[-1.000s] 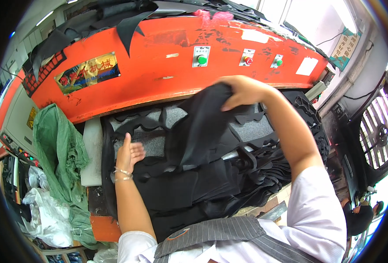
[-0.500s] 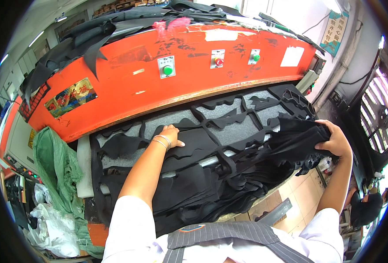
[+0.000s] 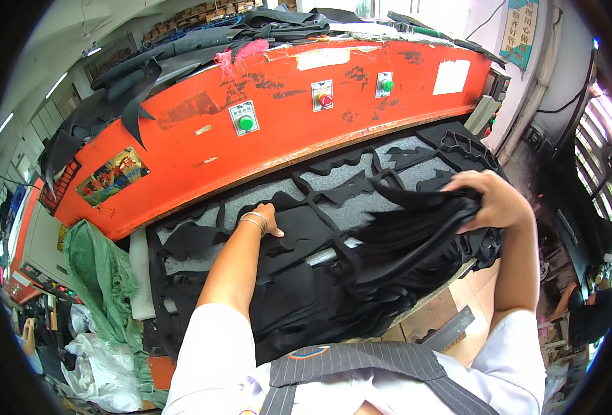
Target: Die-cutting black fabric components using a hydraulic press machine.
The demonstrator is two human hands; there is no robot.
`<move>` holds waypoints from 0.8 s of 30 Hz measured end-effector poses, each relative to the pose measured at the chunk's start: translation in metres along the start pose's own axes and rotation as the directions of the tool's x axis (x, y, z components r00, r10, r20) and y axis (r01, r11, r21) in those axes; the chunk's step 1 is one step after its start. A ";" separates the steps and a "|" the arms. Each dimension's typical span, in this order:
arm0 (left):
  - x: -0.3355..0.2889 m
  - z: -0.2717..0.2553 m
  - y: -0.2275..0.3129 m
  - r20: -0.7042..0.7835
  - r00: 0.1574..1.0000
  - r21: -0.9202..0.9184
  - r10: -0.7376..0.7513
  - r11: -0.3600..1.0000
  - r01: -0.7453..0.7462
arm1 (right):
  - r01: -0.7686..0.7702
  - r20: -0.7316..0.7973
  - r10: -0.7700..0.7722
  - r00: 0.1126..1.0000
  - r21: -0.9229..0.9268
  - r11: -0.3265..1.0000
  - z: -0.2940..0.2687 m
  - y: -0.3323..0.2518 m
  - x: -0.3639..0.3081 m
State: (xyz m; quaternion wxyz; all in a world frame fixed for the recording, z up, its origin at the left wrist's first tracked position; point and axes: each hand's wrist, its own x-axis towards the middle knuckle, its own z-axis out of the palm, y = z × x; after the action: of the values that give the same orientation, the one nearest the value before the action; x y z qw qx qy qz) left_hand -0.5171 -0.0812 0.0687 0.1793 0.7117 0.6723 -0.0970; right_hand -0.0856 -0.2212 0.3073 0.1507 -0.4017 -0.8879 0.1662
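A layered sheet of black fabric scrap [image 3: 299,225], full of wavy cut-out openings, lies over the grey-white bed [image 3: 264,187] of a red press. My left hand [image 3: 267,218] rests on this sheet near its middle, thumb spread and fingers lying over the cloth. At the right my right hand [image 3: 489,197] is closed around a bunch of black fabric strips [image 3: 416,228]. The strips are lifted and trail leftward from the grip, smeared by motion. Below them, loose black offcuts [image 3: 361,297] hang over the near edge of the bed.
The press's red beam [image 3: 278,104] spans the far side, with green buttons [image 3: 245,122] and a red button [image 3: 325,100]. Black scraps [image 3: 202,52] are piled on top. A green sack [image 3: 98,270] and white plastic bags [image 3: 102,373] stand at the left; a metal bar [image 3: 451,328] sits at the near right.
My right hand has closed on the bunched fabric and pulled it up and leftward, so the strips swing. My left hand stays on the sheet. The head view has shifted slightly.
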 end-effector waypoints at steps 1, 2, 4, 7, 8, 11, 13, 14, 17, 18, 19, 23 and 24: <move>0.001 0.001 -0.004 -0.006 1.000 0.008 0.002 1.000 -0.002 | 0.070 0.058 -0.072 0.996 0.032 0.997 0.007 -0.008 0.017; 0.003 0.004 -0.014 0.046 0.998 -0.040 -0.043 0.998 0.045 | 0.123 0.106 -0.131 0.986 0.077 0.989 0.016 -0.014 0.039; 0.004 0.001 -0.013 0.190 0.978 -0.139 -0.081 0.984 0.109 | 0.165 0.187 -0.191 0.963 0.146 0.975 0.039 -0.026 0.069; 0.009 0.010 -0.017 0.157 0.987 -0.016 0.023 1.000 -0.021 | 0.121 0.334 -0.207 0.920 0.262 0.958 0.068 -0.041 0.104; 0.010 0.012 -0.013 0.156 0.987 -0.017 0.029 0.999 -0.027 | 0.165 0.316 -0.258 0.913 0.293 0.942 0.080 -0.038 0.112; 0.015 0.043 -0.043 -0.218 0.941 0.093 0.260 0.965 -0.245 | 0.116 0.337 -0.297 0.893 0.466 0.877 0.115 -0.033 0.143; -0.008 0.021 -0.051 -0.144 0.929 -0.255 0.341 0.894 -0.368 | -0.001 0.335 -0.224 0.915 0.559 0.829 0.146 -0.018 0.165; 0.009 0.035 -0.089 -0.183 0.926 -0.475 0.330 0.796 -0.377 | 0.033 0.284 -0.309 0.908 0.685 0.727 0.159 -0.021 0.180; -0.041 -0.007 -0.026 -0.393 0.797 -0.456 0.459 0.655 -0.602 | -0.077 0.151 -0.029 0.988 0.651 0.755 0.195 0.033 0.187; -0.060 -0.022 -0.031 -0.377 0.811 -0.539 0.447 0.607 -0.585 | -0.125 0.199 -0.035 0.979 0.732 0.670 0.198 0.030 0.193; -0.076 -0.033 -0.039 -0.364 0.825 -0.617 0.433 0.552 -0.562 | -0.180 0.251 -0.046 0.967 0.797 0.577 0.202 0.024 0.201; -0.130 -0.054 -0.048 -0.337 0.818 -0.731 0.467 0.417 -0.540 | -0.220 0.371 -0.211 0.905 0.829 0.514 0.190 -0.011 0.221; -0.139 -0.054 -0.060 -0.324 0.848 -0.733 0.419 0.456 -0.505 | -0.226 0.411 -0.262 0.873 0.817 0.530 0.182 -0.029 0.227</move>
State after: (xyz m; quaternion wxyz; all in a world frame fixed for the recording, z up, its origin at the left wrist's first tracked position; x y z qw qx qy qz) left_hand -0.5927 -0.1872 0.1632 0.4638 0.7132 0.4316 0.3000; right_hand -0.3209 -0.0976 0.1863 0.0992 -0.2120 -0.7054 0.6691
